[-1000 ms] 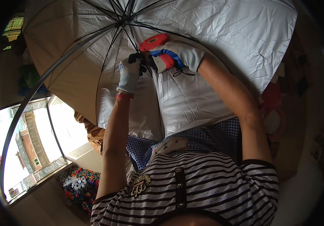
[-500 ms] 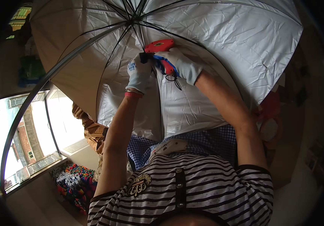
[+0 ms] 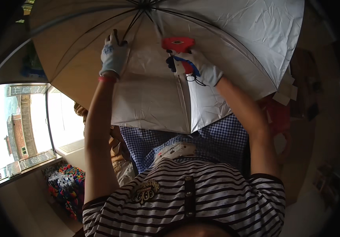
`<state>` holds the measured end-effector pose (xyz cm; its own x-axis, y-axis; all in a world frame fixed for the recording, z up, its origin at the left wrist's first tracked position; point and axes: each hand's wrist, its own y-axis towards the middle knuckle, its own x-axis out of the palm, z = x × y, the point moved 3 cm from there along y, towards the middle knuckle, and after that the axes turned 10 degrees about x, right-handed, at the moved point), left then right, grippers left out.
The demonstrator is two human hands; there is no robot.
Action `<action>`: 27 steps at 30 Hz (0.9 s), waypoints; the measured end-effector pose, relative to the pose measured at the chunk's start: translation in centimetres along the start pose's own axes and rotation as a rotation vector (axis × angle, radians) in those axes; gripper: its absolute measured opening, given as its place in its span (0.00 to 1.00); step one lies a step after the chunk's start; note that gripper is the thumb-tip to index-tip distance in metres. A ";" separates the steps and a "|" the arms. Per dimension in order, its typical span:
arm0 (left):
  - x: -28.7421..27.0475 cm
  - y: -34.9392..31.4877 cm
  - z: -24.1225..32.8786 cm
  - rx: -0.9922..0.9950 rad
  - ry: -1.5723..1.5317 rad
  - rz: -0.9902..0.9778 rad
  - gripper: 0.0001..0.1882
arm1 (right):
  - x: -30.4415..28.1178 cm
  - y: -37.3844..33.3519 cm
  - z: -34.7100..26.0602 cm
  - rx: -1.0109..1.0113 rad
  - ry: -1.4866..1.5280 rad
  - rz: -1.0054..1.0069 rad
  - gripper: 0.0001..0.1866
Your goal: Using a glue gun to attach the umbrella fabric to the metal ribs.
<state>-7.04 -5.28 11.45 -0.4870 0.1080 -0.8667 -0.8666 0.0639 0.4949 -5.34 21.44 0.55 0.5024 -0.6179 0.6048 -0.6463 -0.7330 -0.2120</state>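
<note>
An opened umbrella [image 3: 154,106] with a silvery inner lining spreads before me, its dark ribs meeting at a hub [image 3: 144,6] near the top. My left hand [image 3: 113,55], in a white glove with dark fingertips, is at a rib on the left, thumb and forefinger apart. Whether it touches the rib, I cannot tell. Gloved as well, my right hand [image 3: 199,67] is wrapped round a red pistol-shaped hand tool [image 3: 179,44] over the middle panel. A thin black cord loop hangs below the tool. The gloves hide part of its handle.
The umbrella's grey shaft [image 3: 23,42] runs from the hub to the far left. A blue checked cloth [image 3: 136,148] covers my lap. At the left are a window [image 3: 23,130] and a multicoloured bundle [image 3: 69,183]. A red object [image 3: 278,114] lies beyond my right forearm.
My left hand has left the tool and moved left to another rib. The canopy has turned, its lower part shifting right. My right hand, still holding the tool, has moved slightly right.
</note>
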 end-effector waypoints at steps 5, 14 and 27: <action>6.7 -8.5 9.5 -0.182 -0.364 -0.255 0.36 | -3.0 -0.4 0.7 -0.474 0.056 0.495 0.17; 9.1 -5.2 9.6 -0.184 -0.275 -0.306 0.28 | -1.6 -0.7 -2.7 -0.288 -0.442 0.467 0.11; 8.7 -11.2 6.4 -0.144 -0.186 -0.452 0.23 | -1.4 0.7 2.1 -0.294 -0.303 0.472 0.10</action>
<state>-0.88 1.33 -1.25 -0.0431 0.2771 -0.9599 -0.9988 0.0095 0.0476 -5.31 21.23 -2.05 0.2369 -0.9403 0.2443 -0.9471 -0.2796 -0.1576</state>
